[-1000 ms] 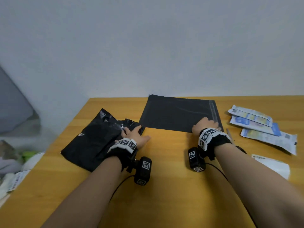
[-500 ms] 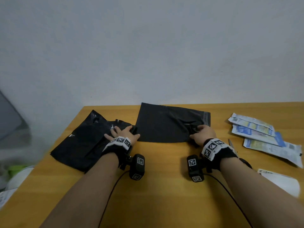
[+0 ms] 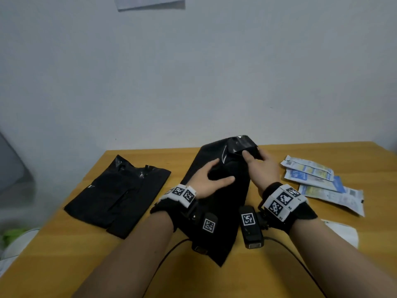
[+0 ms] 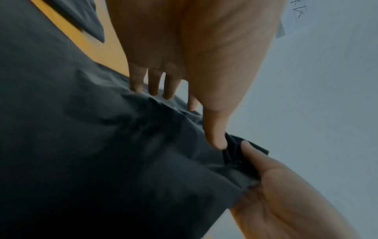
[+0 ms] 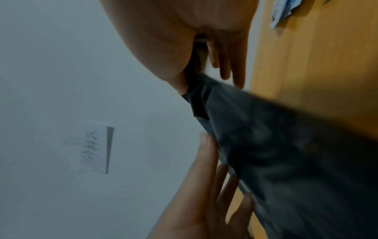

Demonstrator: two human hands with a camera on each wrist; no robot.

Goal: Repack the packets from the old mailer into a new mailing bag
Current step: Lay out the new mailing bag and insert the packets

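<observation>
The new black mailing bag (image 3: 223,214) lies lengthwise on the wooden table (image 3: 64,254), its far end lifted. My right hand (image 3: 256,161) pinches that raised mouth end between thumb and fingers; the right wrist view shows the thumb (image 5: 174,64) on the dark bag (image 5: 286,161). My left hand (image 3: 211,179) rests flat on the bag's middle with fingers (image 4: 153,87) straight, touching the film (image 4: 102,161). The crumpled old black mailer (image 3: 120,194) lies to the left, away from both hands. Several white-and-blue packets (image 3: 311,179) lie fanned out on the right.
Another white packet (image 3: 341,231) lies near the right forearm. A sheet of paper (image 3: 150,2) is stuck high on the grey wall behind the table. Pale and green clutter (image 3: 12,237) sits off the table's left edge.
The new bag has been turned from crosswise to lengthwise and drawn toward me. My left hand left the old mailer and now lies on the new bag; my right hand has lifted its mouth end.
</observation>
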